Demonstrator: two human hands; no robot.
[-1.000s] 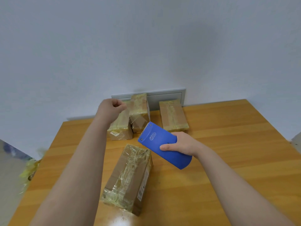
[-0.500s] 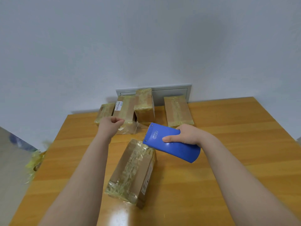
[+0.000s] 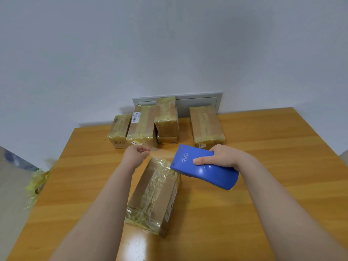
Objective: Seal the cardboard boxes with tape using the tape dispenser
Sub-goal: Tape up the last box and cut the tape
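One box [image 3: 154,193] lies lower centre. The dispenser [image 3: 203,166] is gripped in the right hand [image 3: 222,157], tape [image 3: 162,154] apparently pinched by the left hand [image 3: 136,154]; it should be kept taut over the seam.

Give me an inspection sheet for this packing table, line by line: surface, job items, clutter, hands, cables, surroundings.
Surface: wooden table, glossy, glare near the front edge.
Job's things: near box lying mid-table, wrapped in yellowish tape; at the back, small box, labelled box, upright box and right box, all taped; blue tape dispenser over the near box's far end.
Clutter: crumpled yellowish tape beyond the table's left edge.
Hands: right hand grips the dispenser; left hand is curled and appears to pinch clear tape running to the dispenser.
Cables: nothing seen.
Surroundings: white wall; grey panel behind the boxes.
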